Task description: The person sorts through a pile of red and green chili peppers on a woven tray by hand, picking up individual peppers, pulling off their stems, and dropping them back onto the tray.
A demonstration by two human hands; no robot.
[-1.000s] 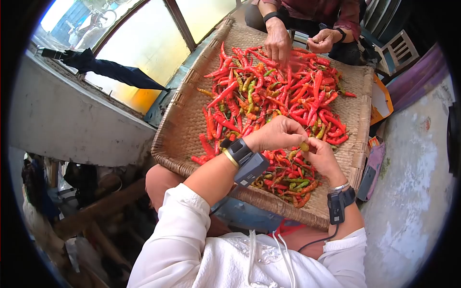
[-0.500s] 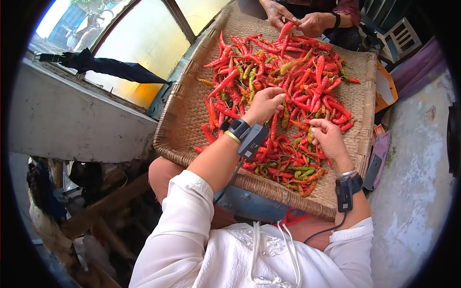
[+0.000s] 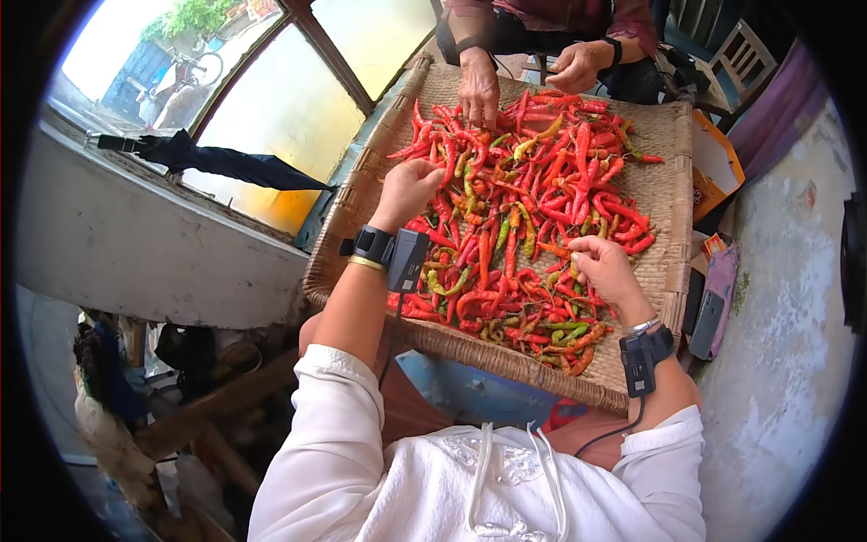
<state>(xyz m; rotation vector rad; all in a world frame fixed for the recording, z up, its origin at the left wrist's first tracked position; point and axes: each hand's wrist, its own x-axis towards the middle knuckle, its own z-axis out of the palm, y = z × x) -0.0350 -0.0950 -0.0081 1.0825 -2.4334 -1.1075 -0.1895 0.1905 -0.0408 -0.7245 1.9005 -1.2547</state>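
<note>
Red chili peppers (image 3: 587, 172), with some green and yellowish ones among them, are heaped in a woven basket tray (image 3: 664, 212). My left hand (image 3: 411, 191) hovers over the left part of the heap, its fingers curled together; whatever they might hold is hidden. At the right side of the pile, my right hand (image 3: 607, 269) has thumb and fingers pinched on a small yellowish-green chili pepper (image 3: 574, 269). A stretch of bare weave lies to the right of that hand.
Across the tray, another person's hand (image 3: 479, 90) reaches into the chilies, and their other hand (image 3: 578, 67) is raised at the far rim. A folded umbrella (image 3: 235, 167) leans by the window. A cardboard box (image 3: 715, 163) stands right of the tray.
My left hand has moved left, away from the middle of the heap. My right hand stays near its place. The other person's hands have parted, one lowering onto the chilies.
</note>
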